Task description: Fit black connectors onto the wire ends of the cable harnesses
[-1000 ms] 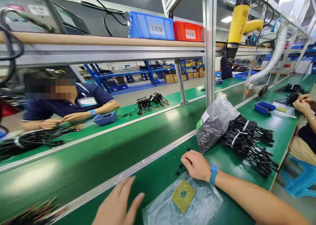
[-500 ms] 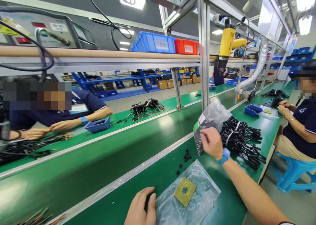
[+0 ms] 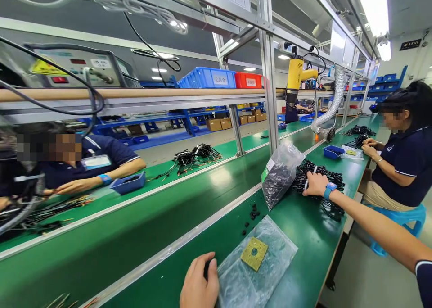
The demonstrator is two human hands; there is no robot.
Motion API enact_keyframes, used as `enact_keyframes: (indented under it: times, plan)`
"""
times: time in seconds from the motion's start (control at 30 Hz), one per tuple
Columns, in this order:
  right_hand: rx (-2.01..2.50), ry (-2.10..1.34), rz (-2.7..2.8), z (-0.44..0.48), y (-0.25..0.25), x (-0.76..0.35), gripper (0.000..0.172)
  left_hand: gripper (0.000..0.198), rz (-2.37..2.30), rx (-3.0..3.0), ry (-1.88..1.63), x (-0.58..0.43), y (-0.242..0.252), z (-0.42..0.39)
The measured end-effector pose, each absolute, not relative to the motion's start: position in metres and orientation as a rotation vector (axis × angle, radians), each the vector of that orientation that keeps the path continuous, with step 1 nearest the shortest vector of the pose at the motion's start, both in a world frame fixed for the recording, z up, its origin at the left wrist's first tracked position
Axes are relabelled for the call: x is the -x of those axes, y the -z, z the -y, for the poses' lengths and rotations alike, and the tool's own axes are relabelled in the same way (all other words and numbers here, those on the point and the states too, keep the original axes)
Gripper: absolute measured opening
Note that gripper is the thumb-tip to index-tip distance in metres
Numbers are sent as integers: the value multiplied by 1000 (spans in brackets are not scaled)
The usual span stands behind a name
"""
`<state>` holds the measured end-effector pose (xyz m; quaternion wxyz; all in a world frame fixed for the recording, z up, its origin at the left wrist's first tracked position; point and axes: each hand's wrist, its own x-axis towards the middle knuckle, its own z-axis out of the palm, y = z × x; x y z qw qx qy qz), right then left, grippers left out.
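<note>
Right now, the black cable bundle (image 3: 336, 178) lies on the green desk (image 3: 303, 263), between the clear bag (image 3: 280, 177) and the desk's right-hand edge. White ties (image 3: 314, 169) go around it, so this bundle looks undivided, and I judge the work on it to be at an early point. The right hand (image 3: 316, 184) rests over the bundle, fingers bent downward; whether its grip is clamped on any cable I cannot tell. The left hand (image 3: 200, 283) has its thumb and fingers apart around nothing visible, beside the plastic sheet (image 3: 280, 249) on the near part of the desk.

On that sheet lies a yellow pad (image 3: 259, 255) with a hole, no cable on it. Small black pieces (image 3: 253, 212) are scattered between the sheet and the rail (image 3: 216, 222) along the desk's inner edge. They lie loose, and the bag holds plenty of dark contents, so much seems left to handle. Some wire ends (image 3: 62, 302) show beyond the rail at lower left; whether those are finished is unclear.
</note>
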<state>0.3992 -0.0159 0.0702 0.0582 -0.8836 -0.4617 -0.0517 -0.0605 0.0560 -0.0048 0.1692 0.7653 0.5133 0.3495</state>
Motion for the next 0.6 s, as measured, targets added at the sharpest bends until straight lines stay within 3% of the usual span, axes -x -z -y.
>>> enact_keyframes:
  times: [0.3,0.6]
  plan:
    - [2560,-157,1405,14,-108,-437,63,42,-1488,-2115,-960,63,3,-52]
    - [2263,-327,1426,106,-134,-458,35,39,-1443,-2127,-998,60,6,-52]
